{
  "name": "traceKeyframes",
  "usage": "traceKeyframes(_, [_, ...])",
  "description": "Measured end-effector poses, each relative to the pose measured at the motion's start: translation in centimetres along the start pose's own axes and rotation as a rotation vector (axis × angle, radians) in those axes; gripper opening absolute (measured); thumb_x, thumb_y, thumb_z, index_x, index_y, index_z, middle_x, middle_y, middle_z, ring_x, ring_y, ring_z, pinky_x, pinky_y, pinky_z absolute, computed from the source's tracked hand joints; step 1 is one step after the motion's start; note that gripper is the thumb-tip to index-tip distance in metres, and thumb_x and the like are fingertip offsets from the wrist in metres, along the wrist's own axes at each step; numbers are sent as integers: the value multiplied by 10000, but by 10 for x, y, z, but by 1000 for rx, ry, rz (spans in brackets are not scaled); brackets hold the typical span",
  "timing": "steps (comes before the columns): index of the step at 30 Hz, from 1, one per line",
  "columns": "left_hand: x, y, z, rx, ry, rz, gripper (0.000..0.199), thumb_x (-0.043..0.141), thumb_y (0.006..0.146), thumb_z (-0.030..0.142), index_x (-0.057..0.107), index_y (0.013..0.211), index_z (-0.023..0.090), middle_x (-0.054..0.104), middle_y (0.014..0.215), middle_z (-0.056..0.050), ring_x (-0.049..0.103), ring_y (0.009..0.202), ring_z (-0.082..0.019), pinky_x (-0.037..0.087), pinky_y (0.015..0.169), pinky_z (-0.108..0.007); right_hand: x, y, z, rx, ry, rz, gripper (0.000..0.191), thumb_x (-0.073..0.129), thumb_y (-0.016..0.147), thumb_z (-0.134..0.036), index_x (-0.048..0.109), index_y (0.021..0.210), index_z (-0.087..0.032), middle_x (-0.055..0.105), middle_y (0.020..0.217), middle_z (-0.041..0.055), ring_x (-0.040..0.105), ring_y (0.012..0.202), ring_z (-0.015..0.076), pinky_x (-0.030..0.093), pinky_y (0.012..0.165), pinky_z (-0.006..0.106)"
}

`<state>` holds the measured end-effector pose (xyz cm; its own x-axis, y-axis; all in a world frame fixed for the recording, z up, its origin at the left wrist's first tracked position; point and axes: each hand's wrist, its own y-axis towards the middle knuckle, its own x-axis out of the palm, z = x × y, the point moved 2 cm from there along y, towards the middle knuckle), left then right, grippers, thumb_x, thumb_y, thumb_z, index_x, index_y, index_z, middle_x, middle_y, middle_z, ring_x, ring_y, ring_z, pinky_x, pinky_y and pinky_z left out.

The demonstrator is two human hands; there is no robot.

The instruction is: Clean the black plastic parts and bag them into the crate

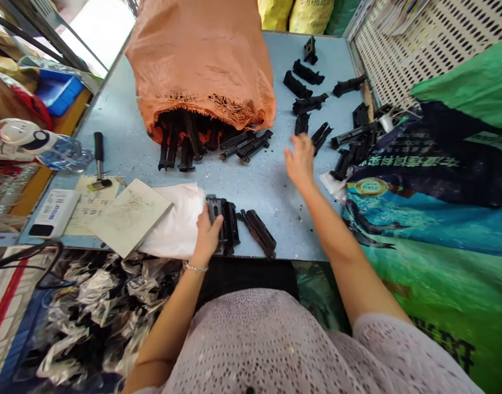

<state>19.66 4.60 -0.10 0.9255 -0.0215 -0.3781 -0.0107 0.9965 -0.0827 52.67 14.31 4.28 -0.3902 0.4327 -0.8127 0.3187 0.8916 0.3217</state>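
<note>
the left hand (208, 229), at the lower middle of the frame, has its fingers closed around a small stack of black parts (231, 227) at the near edge of the table (283, 202), thumb over the top and the rest wrapped on the left side. the right hand (300, 158), right of centre, has its fingers loosely parted and seems to hold nothing; a lone part (302, 123) lies right at their tips, touching or just short of it, i can't tell which. a loose pair (259, 232) lies just right of the stack.

these look like moulded plastic: probably light, stiff, and a bit slick on the flat faces. the thin clips and end tabs could snap, so the long middle sides look the best place to grip, with a stack squeezed evenly so that it doesn't slide apart.

the left palm hides one side of the stack, so its count is unclear. more parts poke from the mouth of the orange sack (205, 65) at the upper middle, their far ends hidden inside. the sack's top is cut off by the frame, and the dark cluster (353, 148) by the green bag (431, 219) is too tangled to separate.
</note>
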Motion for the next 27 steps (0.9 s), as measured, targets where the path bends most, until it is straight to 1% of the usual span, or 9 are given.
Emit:
traceKeyframes(2, [11, -3, -12, -26, 113, -20, 778, 602, 899, 537, 384, 1541, 154, 447, 1506, -208, 368, 1451, -391, 228, 1235, -608, 0, 44, 44, 255, -115, -12, 510, 513, 966, -225, 494, 1460, -103, 324, 1620, 253, 354, 1467, 347, 267, 1182, 572])
traceKeyframes(4, [16, -6, -15, -24, 148, -25, 793, 596, 904, 523, 352, 1562, 154, 380, 1554, -214, 336, 1470, -385, 222, 1240, -600, 0, 60, 73, 363, -41, -58, 481, 449, 949, -154, 555, 1413, -92, 292, 1649, 243, 362, 1486, 345, 289, 1185, 561])
traceKeyframes(7, [10, -10, 1, 42, 118, 28, 750, 604, 917, 509, 362, 1560, 206, 379, 1547, -192, 355, 1455, -343, 270, 1229, -568, -2, 26, 78, 328, 139, -13, 471, 388, 941, -134, 617, 1352, -114, 445, 1584, 190, 393, 1491, 277, 312, 1213, 493])
traceKeyframes(11, [17, -6, 42, 141, -194, -99, 615, 579, 954, 528, 449, 1500, 278, 481, 1498, -142, 523, 1326, -261, 403, 1164, -481, -7, -88, 14, 126, 490, -8, 415, 467, 988, -287, 584, 1384, -248, 486, 1577, 92, 410, 1491, 229, 327, 1236, 467])
traceKeyframes(15, [43, 5, 72, -66, -711, -314, 600, 552, 953, 597, 451, 1462, 294, 603, 1395, -127, 642, 1202, -232, 513, 1053, -430, -22, -172, -66, -115, 797, -292, 515, 520, 1015, -383, 377, 1507, -330, 527, 1527, 99, 550, 1373, 233, 499, 1112, 452])
traceKeyframes(17, [47, 6, 77, -169, -809, -329, 572, 591, 940, 573, 472, 1420, 286, 679, 1246, -102, 692, 1081, -222, 561, 967, -406, -31, -173, -87, -244, 786, -344, 466, 501, 1027, -421, 393, 1466, -307, 598, 1409, 116, 595, 1289, 247, 519, 1064, 463])
traceKeyframes(21, [41, -7, 78, -161, -731, -359, 644, 722, 881, 467, 461, 1453, 330, 633, 1348, -67, 649, 1174, -219, 550, 993, -361, -33, -117, -97, -324, 452, -139, 426, 414, 1014, -609, 584, 1101, -229, 639, 1067, 128, 591, 1046, 286, 492, 940, 466])
traceKeyframes(24, [37, -14, 76, -116, -652, -348, 689, 713, 891, 464, 419, 1506, 359, 518, 1509, -59, 537, 1346, -250, 499, 1080, -381, -21, -84, -103, -311, 330, -235, 527, 269, 1050, -605, 572, 841, -228, 608, 826, 82, 572, 835, 244, 452, 783, 389])
traceKeyframes(27, [33, -12, 74, -129, -668, -259, 705, 692, 902, 498, 380, 1525, 395, 564, 1441, -46, 583, 1284, -239, 520, 1047, -375, -16, -94, -113, -311, 349, -349, 581, 187, 1080, -558, 549, 769, -227, 582, 743, 50, 541, 727, 206, 400, 694, 348])
